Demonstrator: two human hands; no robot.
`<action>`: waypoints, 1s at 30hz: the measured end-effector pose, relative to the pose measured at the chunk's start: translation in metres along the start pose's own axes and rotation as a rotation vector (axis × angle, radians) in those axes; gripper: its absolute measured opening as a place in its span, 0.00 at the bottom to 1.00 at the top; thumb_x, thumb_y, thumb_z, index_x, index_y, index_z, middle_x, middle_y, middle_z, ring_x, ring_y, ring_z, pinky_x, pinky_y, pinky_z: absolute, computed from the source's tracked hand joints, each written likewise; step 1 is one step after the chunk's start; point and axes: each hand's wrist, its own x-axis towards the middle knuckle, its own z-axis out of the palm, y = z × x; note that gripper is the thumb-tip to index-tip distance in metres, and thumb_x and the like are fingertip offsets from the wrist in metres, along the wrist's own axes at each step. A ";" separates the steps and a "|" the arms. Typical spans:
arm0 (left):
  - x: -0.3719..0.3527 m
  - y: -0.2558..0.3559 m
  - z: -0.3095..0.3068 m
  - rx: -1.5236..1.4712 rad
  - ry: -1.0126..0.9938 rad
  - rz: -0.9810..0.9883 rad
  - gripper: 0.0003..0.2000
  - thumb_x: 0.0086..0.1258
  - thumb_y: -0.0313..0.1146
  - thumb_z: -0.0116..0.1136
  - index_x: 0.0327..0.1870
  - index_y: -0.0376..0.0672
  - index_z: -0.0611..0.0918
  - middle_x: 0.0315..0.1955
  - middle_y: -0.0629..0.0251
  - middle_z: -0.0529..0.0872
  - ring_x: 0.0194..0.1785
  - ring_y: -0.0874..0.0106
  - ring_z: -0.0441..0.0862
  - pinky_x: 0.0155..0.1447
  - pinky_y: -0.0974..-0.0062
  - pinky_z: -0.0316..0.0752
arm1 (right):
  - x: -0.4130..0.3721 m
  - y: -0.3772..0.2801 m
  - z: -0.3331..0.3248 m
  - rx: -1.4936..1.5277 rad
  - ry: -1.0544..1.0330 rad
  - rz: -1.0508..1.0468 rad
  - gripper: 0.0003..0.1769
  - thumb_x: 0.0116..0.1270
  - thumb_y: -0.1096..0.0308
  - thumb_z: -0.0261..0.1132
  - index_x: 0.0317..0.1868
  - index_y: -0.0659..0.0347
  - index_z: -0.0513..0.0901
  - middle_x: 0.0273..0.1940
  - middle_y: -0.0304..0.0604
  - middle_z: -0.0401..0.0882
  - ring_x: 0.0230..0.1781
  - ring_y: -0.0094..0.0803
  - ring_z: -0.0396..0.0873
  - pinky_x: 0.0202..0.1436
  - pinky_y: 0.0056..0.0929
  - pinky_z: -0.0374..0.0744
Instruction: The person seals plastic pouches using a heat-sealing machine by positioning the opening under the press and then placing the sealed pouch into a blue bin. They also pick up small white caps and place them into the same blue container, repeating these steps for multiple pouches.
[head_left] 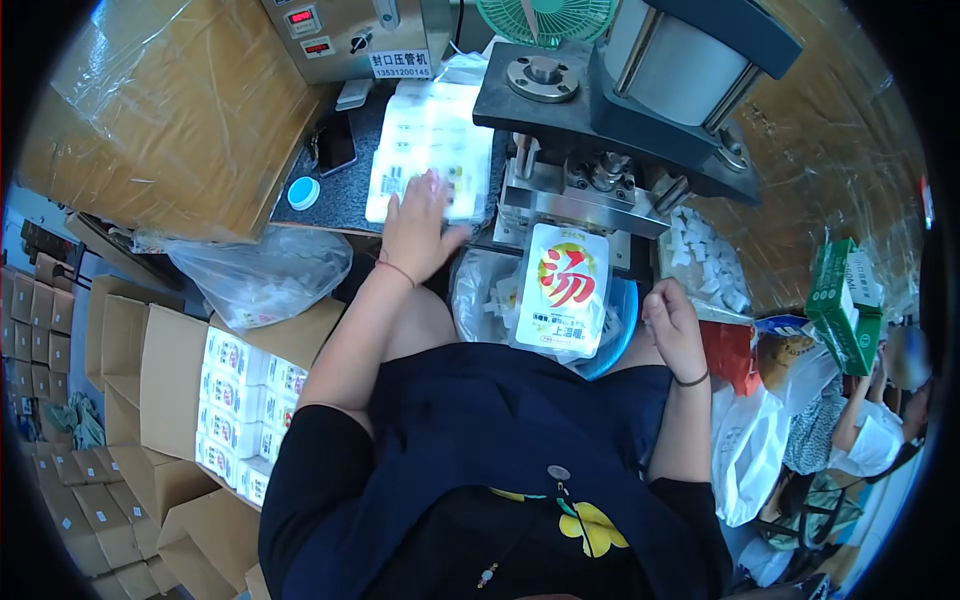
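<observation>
**Left hand on the stack, one pouch at the press**

The left hand (pixel 420 232) lies open, fingers spread, on the stack of white pouches (pixel 430 140) at upper centre of the bench (pixel 345 200). The printed pouch (pixel 565 290) hangs below the press (pixel 610 130), mid-frame. The right hand (pixel 672 325) beside it is curled; whether it grips anything I cannot tell. Sliding off only the top pouch seems wise. A phone (pixel 335 145) and a blue cap (pixel 303 192) crowd the stack's left.
</observation>
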 end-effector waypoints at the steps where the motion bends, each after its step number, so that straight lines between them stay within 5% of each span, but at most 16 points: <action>1: -0.010 0.003 -0.004 -0.006 0.000 0.065 0.28 0.72 0.38 0.62 0.72 0.42 0.73 0.74 0.49 0.69 0.74 0.51 0.70 0.74 0.51 0.66 | 0.003 -0.001 0.000 -0.082 0.050 -0.086 0.12 0.83 0.61 0.56 0.43 0.62 0.74 0.31 0.32 0.75 0.30 0.18 0.77 0.34 0.19 0.75; 3: -0.031 0.011 -0.011 -0.022 -0.009 0.203 0.23 0.73 0.36 0.60 0.69 0.45 0.77 0.72 0.54 0.73 0.71 0.51 0.73 0.73 0.52 0.67 | 0.003 -0.010 -0.001 -0.044 0.028 -0.098 0.13 0.83 0.61 0.56 0.49 0.65 0.77 0.33 0.33 0.76 0.33 0.17 0.77 0.35 0.19 0.74; 4: -0.033 0.006 -0.007 -0.219 0.090 0.236 0.17 0.73 0.32 0.57 0.61 0.45 0.83 0.61 0.55 0.84 0.63 0.49 0.81 0.67 0.55 0.74 | 0.003 -0.014 -0.002 -0.037 -0.001 -0.093 0.12 0.82 0.63 0.57 0.50 0.65 0.77 0.34 0.34 0.77 0.34 0.18 0.78 0.37 0.19 0.76; 7: -0.039 0.011 -0.022 -0.676 0.042 -0.088 0.12 0.75 0.27 0.55 0.54 0.40 0.86 0.45 0.57 0.91 0.52 0.58 0.88 0.58 0.64 0.79 | 0.005 -0.024 0.008 0.058 -0.047 -0.061 0.09 0.79 0.71 0.60 0.51 0.68 0.79 0.39 0.38 0.80 0.42 0.22 0.81 0.46 0.23 0.80; 8: -0.039 0.026 -0.027 -1.161 0.023 -0.293 0.09 0.75 0.26 0.57 0.49 0.36 0.87 0.36 0.60 0.91 0.41 0.72 0.89 0.49 0.73 0.81 | 0.006 -0.028 0.014 0.101 -0.052 -0.046 0.08 0.77 0.74 0.61 0.51 0.69 0.80 0.41 0.40 0.81 0.45 0.24 0.83 0.50 0.24 0.81; 11: -0.043 0.051 -0.035 -1.236 -0.216 -0.189 0.08 0.73 0.26 0.62 0.47 0.33 0.87 0.35 0.64 0.90 0.38 0.82 0.86 0.44 0.80 0.80 | 0.016 -0.036 0.027 0.212 -0.071 -0.129 0.07 0.75 0.77 0.62 0.51 0.69 0.80 0.47 0.43 0.83 0.50 0.27 0.84 0.55 0.25 0.81; 15: -0.048 0.090 -0.028 -1.173 -0.400 -0.150 0.08 0.70 0.28 0.66 0.45 0.36 0.89 0.30 0.69 0.89 0.32 0.83 0.80 0.37 0.80 0.75 | 0.034 -0.068 0.057 0.511 0.025 -0.427 0.06 0.75 0.78 0.63 0.50 0.66 0.78 0.49 0.46 0.85 0.54 0.29 0.84 0.60 0.29 0.81; 22: -0.058 0.140 -0.032 -1.898 -0.755 -0.387 0.16 0.80 0.41 0.61 0.52 0.35 0.86 0.40 0.68 0.90 0.43 0.82 0.83 0.53 0.79 0.79 | 0.038 -0.051 0.047 0.358 -0.005 -0.292 0.06 0.76 0.76 0.64 0.48 0.65 0.75 0.47 0.44 0.85 0.50 0.27 0.84 0.58 0.27 0.81; 30: -0.063 0.151 -0.008 -1.585 -0.643 -0.224 0.15 0.78 0.40 0.64 0.46 0.33 0.88 0.35 0.69 0.90 0.37 0.83 0.83 0.44 0.80 0.79 | 0.024 -0.055 0.042 0.458 0.110 -0.260 0.10 0.76 0.72 0.65 0.50 0.64 0.72 0.47 0.47 0.86 0.51 0.30 0.86 0.59 0.28 0.82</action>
